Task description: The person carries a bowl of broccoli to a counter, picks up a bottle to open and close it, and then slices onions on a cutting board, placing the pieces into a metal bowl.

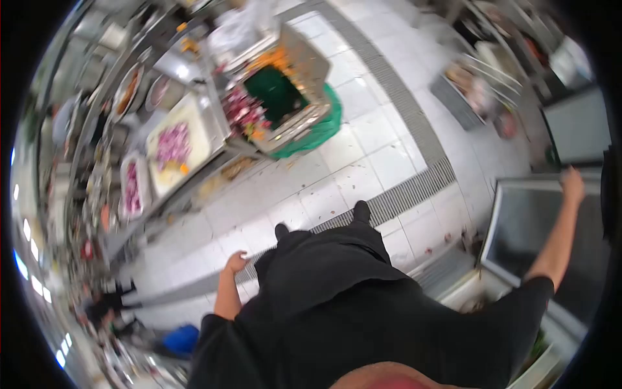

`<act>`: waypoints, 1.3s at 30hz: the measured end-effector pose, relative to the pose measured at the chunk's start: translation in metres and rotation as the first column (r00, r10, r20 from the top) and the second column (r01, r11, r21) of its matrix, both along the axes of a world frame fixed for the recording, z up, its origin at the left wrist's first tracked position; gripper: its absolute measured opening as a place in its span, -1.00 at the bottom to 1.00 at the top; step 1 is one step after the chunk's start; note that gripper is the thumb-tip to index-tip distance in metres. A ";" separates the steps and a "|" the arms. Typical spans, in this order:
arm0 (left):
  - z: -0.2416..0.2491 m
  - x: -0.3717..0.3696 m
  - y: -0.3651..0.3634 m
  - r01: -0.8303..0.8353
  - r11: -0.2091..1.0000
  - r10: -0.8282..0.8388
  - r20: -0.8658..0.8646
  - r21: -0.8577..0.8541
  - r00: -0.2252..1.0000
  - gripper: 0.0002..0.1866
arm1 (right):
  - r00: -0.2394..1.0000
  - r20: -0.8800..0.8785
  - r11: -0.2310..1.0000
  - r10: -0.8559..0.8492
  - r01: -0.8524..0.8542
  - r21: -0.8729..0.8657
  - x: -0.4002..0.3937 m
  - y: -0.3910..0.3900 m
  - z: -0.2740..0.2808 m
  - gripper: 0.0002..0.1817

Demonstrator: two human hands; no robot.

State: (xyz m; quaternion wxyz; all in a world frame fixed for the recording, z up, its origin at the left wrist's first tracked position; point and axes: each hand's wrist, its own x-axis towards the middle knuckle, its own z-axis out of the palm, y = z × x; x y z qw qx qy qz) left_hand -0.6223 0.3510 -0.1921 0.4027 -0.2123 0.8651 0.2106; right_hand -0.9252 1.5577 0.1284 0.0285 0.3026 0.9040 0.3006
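Observation:
My right hand [573, 185] is at the far edge of a fridge door [518, 223], a dark panel with a pale frame, its fingers closed over that edge. The door stands swung out at my right side, and beside my hip part of the open compartment [476, 292] shows, with blurred contents inside. My left hand [237, 260] hangs low at my left side above the tiled floor. Its fingers look loosely apart, with nothing visible in them, though the picture is blurred there.
Ahead on the left, a steel counter carries a white cutting board [199, 126] with chopped purple pieces and a white tray [135, 188] of the same. A bin [317, 71] with a green bag holds peelings. A floor drain [414, 185] crosses the tiles. A grey crate [457, 104] lies ahead right.

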 end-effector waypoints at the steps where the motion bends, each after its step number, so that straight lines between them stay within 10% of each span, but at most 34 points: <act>1: 0.016 0.001 0.014 -0.103 0.994 0.103 -0.005 -0.045 0.995 -0.44 | 0.953 0.207 0.930 0.220 -0.270 0.252 -0.001 0.116 -0.009 -0.45; 3: 0.060 -0.004 0.044 -0.252 0.963 0.242 -0.109 -0.092 0.964 -0.45 | 0.879 0.359 0.749 0.312 -0.461 0.477 -0.014 0.263 -0.006 -0.53; 4: 0.061 0.003 0.041 -0.260 0.957 0.247 -0.105 -0.131 0.963 -0.46 | 0.913 0.408 0.823 0.016 -0.244 0.513 -0.024 0.194 0.026 -0.55; 6: 0.101 -0.006 0.065 -0.293 0.939 0.278 -0.103 -0.182 0.955 -0.46 | 0.810 0.415 0.593 0.415 -0.587 0.551 -0.033 0.296 0.017 -0.67; 7: 0.102 0.001 0.063 -0.284 0.937 0.270 -0.097 -0.204 0.958 -0.47 | 0.920 0.351 0.808 0.176 -0.338 0.482 -0.043 0.250 0.022 -0.68; 9: 0.120 0.000 0.074 -0.281 0.931 0.262 -0.106 -0.233 0.959 -0.47 | 0.948 0.316 0.865 0.028 -0.181 0.468 -0.039 0.294 0.000 -0.69; 19: 0.124 -0.011 0.063 -0.237 0.929 0.216 -0.104 -0.285 0.971 -0.45 | 0.905 0.422 0.862 -0.048 -0.176 0.476 -0.043 0.226 -0.028 -0.70; 39: -0.046 0.048 -0.086 -0.294 0.942 0.337 -0.429 0.164 0.838 -0.59 | 0.959 0.274 0.956 -0.073 -0.011 0.292 0.099 -0.374 -0.041 -0.70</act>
